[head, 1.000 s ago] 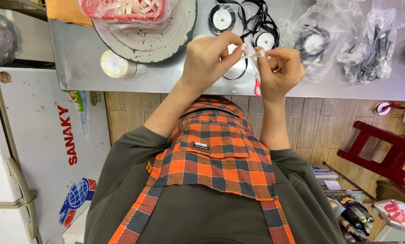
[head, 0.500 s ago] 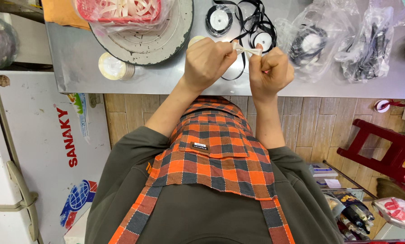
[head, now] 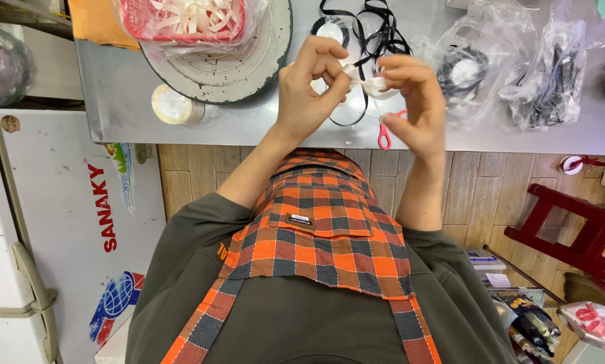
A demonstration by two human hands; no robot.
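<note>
- Head view: left hand and right hand both pinching white ribbon, held above grey table.
- Red-handled scissors at 6 o'clock below ribbon; black ribbon at 12 o'clock.

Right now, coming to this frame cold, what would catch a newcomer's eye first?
First the two hands, left hand and right hand, raised together over the grey table, pinching a small piece of white ribbon between the fingertips. Below them, the orange plaid apron fills the middle of the view. On the table past the hands lie black ribbon loops and red-handled scissors.
</note>
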